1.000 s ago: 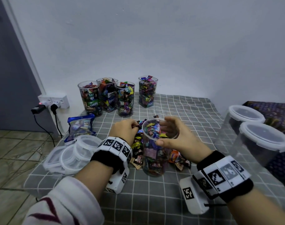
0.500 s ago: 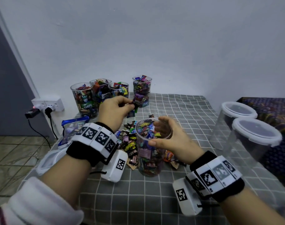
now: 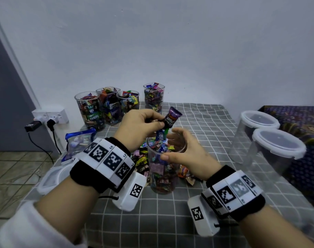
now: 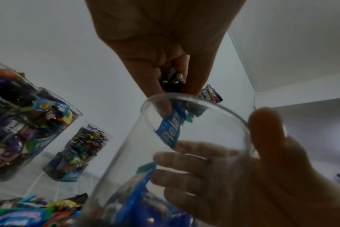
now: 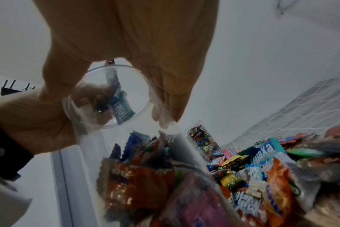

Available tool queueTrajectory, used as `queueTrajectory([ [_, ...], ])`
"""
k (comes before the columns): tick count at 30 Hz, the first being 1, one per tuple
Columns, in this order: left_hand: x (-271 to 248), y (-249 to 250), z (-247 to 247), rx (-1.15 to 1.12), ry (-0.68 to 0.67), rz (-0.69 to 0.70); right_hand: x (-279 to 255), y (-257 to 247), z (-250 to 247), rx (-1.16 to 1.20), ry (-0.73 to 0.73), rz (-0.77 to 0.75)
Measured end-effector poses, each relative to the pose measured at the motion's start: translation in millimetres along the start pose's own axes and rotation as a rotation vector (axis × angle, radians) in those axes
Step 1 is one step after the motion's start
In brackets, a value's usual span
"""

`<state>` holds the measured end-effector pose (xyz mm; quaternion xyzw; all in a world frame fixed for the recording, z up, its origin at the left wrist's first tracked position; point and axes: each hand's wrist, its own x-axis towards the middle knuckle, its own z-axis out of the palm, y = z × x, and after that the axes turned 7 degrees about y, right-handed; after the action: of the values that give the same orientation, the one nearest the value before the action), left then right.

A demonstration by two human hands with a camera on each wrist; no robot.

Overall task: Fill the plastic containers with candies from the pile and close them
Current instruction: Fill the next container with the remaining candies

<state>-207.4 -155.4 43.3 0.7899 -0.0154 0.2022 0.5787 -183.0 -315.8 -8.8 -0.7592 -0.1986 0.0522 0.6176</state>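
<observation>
Clear cup gripped by right hand; left hand, pinching candies, should release centred above rim.

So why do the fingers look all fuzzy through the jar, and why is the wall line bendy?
Left wrist view: the right hand blurs because it is seen through the clear container, close to the lens. Right wrist view: the checked tablecloth curves from wide-angle distortion, and the near candies smear. Head view: sharper, dimly lit.
</observation>
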Motion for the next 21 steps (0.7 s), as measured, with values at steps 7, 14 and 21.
queueTrajectory([
  [7, -5.1, -5.5, -0.1, 0.081, -0.034, 0.050, 0.5, 2.6, -1.0, 0.006, -0.011, -0.014],
  [14, -7.7, -5.2, 1.3, 0.045, 0.064, 0.090, 0.1, 2.0, -0.3, -0.001, -0.016, -0.004],
  [21, 4.8, -26.5, -17.4, 0.143, 0.222, 0.001, 7.2, 8.8, -24.0, -0.364, -0.185, -0.013],
])
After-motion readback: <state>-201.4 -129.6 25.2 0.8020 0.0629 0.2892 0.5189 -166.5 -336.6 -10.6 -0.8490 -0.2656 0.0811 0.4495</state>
